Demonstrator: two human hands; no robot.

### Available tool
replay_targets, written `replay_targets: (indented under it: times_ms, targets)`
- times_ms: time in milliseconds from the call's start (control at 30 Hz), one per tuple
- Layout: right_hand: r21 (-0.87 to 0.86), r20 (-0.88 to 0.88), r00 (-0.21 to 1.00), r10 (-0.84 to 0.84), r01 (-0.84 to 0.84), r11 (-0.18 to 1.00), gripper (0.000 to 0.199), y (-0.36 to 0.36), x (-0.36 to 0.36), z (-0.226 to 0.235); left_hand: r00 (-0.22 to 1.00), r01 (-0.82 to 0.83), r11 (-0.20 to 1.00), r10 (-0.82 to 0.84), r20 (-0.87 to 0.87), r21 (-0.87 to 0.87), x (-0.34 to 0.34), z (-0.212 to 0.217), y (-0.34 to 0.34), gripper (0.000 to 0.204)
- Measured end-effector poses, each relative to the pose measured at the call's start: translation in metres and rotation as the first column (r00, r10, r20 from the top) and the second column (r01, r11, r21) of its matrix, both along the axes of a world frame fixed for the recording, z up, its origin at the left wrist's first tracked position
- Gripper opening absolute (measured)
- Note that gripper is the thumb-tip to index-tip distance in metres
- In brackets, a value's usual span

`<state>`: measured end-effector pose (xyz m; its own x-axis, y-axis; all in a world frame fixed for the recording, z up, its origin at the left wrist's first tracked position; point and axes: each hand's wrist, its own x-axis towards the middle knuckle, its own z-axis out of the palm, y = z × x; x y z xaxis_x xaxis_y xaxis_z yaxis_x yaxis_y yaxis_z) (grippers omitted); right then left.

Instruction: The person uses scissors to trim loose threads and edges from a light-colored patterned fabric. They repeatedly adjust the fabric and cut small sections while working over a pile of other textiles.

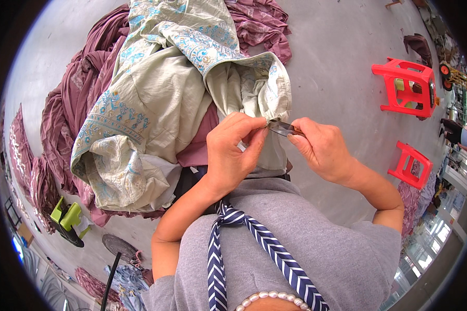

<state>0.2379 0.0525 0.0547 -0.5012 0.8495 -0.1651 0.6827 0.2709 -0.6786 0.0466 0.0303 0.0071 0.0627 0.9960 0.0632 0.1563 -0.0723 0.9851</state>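
Note:
A pale green garment (166,88) with a blue and gold floral border lies gathered over my lap. My left hand (234,147) pinches the garment's edge between thumb and fingertips, near its pale hem. In my right hand (321,147) is a small pair of thread snips (283,129), gripped between thumb and bent fingers. The blades point left and meet the cloth edge right beside my left fingertips. Whether a thread lies between the blades is too small to tell.
Mauve patterned cloth (70,103) is heaped on the grey floor left of the garment, with more (259,26) beyond it. Red plastic stools (407,85) stand at the right. A green stool (67,217) is at the lower left, near a dark round base (120,248).

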Motion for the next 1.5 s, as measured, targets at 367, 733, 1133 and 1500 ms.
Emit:
replay_targets:
  times_ms: [367, 733, 1133, 1500]
  targets:
    - [-0.530, -0.331, 0.902, -0.277, 0.065, 0.845, 0.030, 0.018, 0.008, 0.015, 0.949, 0.142, 0.889, 0.003, 0.316, -0.435, -0.001, -0.006, -0.005, 0.011]
    - [0.088, -0.009, 0.996, 0.090, -0.089, 0.992, 0.013, 0.018, -0.009, 0.002, 0.996, 0.082, 0.996, -0.083, -0.030, -0.046, 0.005, -0.005, -0.007, 0.021]
    - [-0.329, -0.153, 0.966, -0.209, 0.150, 0.932, 0.006, 0.014, -0.010, -0.011, 0.950, 0.167, 0.869, -0.016, 0.311, -0.466, 0.002, -0.009, -0.009, 0.013]
    - [-0.722, -0.270, 0.849, -0.455, 0.135, 0.679, 0.010, 0.021, -0.005, -0.007, 0.757, 0.422, 0.691, 0.088, 0.647, -0.587, -0.006, -0.015, -0.004, 0.016]
